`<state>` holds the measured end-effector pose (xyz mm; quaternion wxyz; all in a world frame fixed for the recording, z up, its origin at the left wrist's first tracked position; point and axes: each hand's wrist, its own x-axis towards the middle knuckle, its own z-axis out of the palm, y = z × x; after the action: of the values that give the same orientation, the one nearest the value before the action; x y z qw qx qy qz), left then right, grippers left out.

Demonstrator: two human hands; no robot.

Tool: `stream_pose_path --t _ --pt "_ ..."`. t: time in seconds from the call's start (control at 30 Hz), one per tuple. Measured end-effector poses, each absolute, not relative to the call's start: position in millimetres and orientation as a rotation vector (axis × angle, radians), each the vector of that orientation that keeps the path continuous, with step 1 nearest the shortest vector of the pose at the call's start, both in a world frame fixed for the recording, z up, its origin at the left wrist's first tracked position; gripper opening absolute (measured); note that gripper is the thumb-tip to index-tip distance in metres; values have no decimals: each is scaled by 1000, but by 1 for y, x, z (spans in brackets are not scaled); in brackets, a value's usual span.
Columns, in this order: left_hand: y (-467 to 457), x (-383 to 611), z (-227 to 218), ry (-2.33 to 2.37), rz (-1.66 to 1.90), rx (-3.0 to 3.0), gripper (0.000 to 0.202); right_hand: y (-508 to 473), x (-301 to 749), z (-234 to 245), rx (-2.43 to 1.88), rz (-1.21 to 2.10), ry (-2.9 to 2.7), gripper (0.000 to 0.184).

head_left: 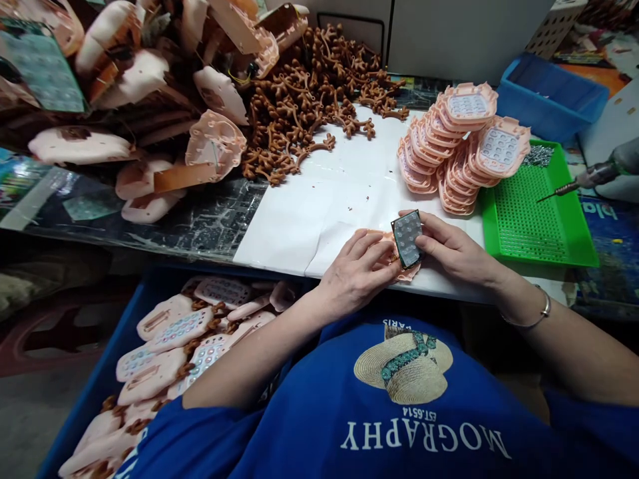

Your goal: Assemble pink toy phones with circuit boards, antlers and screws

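Head cam view, seen from above: a person in a blue T-shirt (309,392) works at a dark bench (210,216), R hand (444,246) gripping a small circuit board (408,238) btwn thumb & fingers. The board, grey-faced w/ rows of pale dots & a dark rim, is tilted over a pink shell (375,234) at the front edge of the white paper (279,226). L hand (359,269) lies over that shell, fingers bent, tips close to the board's lower corner; can't tell if it's gripping the shell or just resting on it. A metal bracelet (543,306) rings the R wrist.

Beyond the hands, to the R, stand two leaning stacks of pink shells w/ pale keypads (464,126), next to a green tray (539,229) w/ small metal pcs (539,156) at its far end. A power driver (602,171) pokes in over the tray from the R edge; a blue bin (544,110) sits behind. Far side, ctr-L: a heap of brown branch-shaped parts (299,100), beside a big pile of pale pink casings (144,80). Below bench level, L, a blue crate (107,352) is full of pink keypad units (184,329).
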<state>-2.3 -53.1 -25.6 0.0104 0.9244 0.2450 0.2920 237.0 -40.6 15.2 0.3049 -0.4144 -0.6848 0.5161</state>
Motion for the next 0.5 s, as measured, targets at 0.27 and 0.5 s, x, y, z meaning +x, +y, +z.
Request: stream_pose_path --t 0.27,0.5 --pt "-53 -2 -26 752 922 2892 25 -41 235 17 -1147 1275 -1888 47" --pt "-53 -1 -20 762 928 2911 22 -37 235 21 -1190 1101 -2043 40"
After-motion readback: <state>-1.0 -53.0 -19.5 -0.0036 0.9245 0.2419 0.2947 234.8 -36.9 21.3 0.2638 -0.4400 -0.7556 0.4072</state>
